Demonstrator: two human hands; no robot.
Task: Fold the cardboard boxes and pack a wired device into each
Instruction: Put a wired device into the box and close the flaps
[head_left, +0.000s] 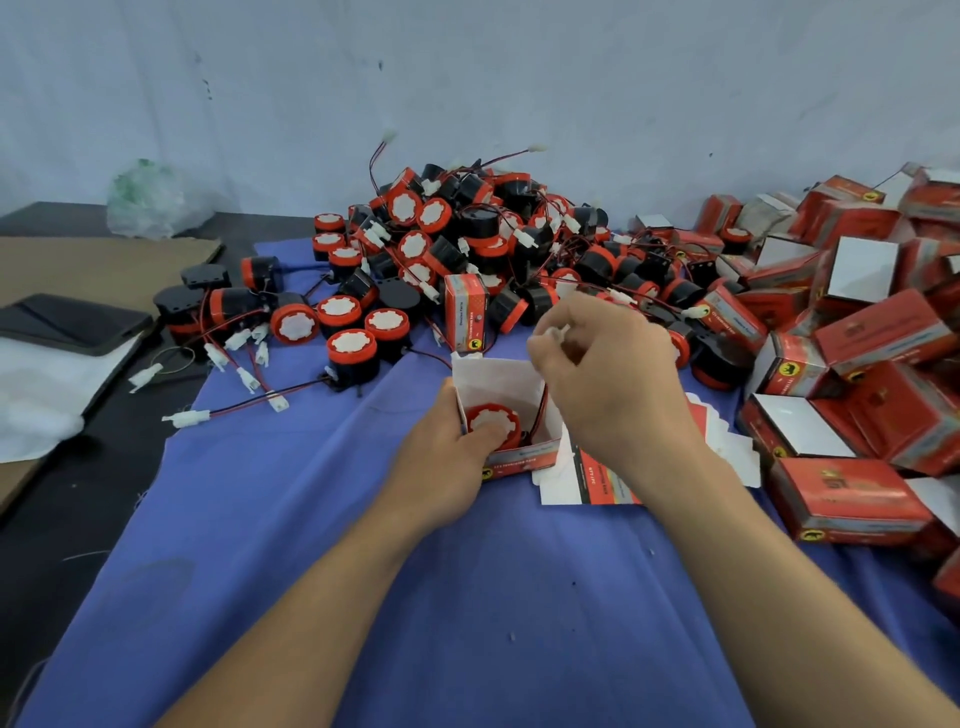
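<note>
The left hand grips a small open cardboard box with a white inside and red printed outside, fingers curled round its left wall and the thumb pressing down on the white face of 1 round red-and-black wired device that sits inside it. The box stands on a blue cloth near the middle of the table, its top flap raised at the back.

The right hand hovers just above the box opening, its fingertips pinching a small white plastic plug. A thin red-and-black wire runs down into the box along its right inner wall.

Just beside the box, partly under the right wrist, lie flat unfolded red-and-white box blanks. Behind the hands, a heap of loose red-and-black devices with tangled wires spreads across the cloth up to a pale wall; 1 closed red box stands upright at its front edge. To the right, a pile of red printed boxes lies jumbled, some showing white faces.

At the far left, a dark flat phone or tablet rests on white sheeting, near a brown cardboard sheet and a crumpled clear plastic bag with green marks.
</note>
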